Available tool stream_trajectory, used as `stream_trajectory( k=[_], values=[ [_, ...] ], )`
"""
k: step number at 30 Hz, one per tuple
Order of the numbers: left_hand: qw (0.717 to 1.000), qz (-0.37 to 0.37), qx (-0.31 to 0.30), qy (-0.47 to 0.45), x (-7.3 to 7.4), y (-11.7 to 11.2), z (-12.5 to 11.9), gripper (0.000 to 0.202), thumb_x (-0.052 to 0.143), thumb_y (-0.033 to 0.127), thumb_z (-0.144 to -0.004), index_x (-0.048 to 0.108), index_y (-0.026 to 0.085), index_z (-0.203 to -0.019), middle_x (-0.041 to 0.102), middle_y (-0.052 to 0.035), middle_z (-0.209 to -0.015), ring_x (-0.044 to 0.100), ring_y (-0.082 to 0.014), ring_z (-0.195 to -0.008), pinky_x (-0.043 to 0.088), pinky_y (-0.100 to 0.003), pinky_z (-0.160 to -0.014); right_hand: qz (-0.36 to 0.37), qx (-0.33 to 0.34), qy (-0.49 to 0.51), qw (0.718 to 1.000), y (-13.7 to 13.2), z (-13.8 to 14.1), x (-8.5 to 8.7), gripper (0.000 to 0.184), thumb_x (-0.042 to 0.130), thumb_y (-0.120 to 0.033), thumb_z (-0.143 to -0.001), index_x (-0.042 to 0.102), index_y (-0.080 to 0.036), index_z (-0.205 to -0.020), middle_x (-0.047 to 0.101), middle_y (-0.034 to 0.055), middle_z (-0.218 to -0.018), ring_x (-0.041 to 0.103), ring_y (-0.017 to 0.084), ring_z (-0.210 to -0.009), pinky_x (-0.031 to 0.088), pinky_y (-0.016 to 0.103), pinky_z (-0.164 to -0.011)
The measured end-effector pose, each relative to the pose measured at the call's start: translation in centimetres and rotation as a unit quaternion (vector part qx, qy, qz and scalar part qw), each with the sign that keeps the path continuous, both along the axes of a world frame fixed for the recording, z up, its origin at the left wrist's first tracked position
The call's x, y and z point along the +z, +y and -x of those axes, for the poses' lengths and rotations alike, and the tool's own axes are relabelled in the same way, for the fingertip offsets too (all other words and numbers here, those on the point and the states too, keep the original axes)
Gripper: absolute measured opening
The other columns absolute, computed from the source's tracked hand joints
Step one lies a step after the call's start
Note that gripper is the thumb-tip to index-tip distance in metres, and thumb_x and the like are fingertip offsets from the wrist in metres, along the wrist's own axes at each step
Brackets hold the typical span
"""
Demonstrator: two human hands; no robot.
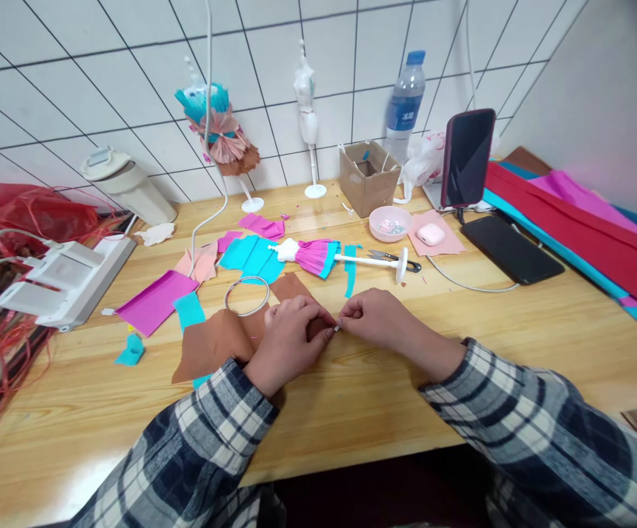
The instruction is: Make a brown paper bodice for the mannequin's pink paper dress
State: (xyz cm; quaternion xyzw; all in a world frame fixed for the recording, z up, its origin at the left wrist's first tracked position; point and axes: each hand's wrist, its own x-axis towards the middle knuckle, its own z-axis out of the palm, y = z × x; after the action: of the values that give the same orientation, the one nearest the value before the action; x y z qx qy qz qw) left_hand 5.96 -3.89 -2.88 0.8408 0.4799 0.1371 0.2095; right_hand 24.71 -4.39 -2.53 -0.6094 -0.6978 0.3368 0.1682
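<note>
My left hand [288, 339] rests on a brown paper sheet [216, 345] on the wooden table [351, 396], fingers curled and pinching the sheet's right edge. My right hand [376, 317] meets it there, fingertips pinched together on the same edge or on something tiny that I cannot make out. A clear tape ring [246, 295] lies just behind the brown sheet. A small white mannequin [346, 257] in a pink and teal paper skirt lies on its side further back.
Pink, teal and peach paper scraps [156, 302] lie at the left. A power strip [62, 282], scissors [392, 257], a pink bowl [390, 223], a cardboard box [368, 176], a water bottle [405, 103], two phones [467, 158] and paper rolls [588, 235] ring the work area. Two standing mannequins [307, 110] stand by the wall.
</note>
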Motion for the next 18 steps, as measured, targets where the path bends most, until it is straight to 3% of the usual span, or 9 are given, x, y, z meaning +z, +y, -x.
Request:
stream_trajectory(
  k=[18],
  values=[
    [1.000,0.005,-0.002,0.002,0.12,-0.11,0.20,0.011,0.061,0.031,-0.082,0.066,0.028,-0.092,0.062,-0.0004,-0.103,0.054,-0.0237,-0.102,0.032,-0.044,-0.088,-0.008,-0.059,-0.057,0.997,-1.00,0.95,0.28,0.020,0.057,-0.032,-0.077,0.074,-0.024,-0.070,0.073,-0.0002,-0.073,0.062,0.015,-0.069,0.036,0.026,-0.058]
  ],
)
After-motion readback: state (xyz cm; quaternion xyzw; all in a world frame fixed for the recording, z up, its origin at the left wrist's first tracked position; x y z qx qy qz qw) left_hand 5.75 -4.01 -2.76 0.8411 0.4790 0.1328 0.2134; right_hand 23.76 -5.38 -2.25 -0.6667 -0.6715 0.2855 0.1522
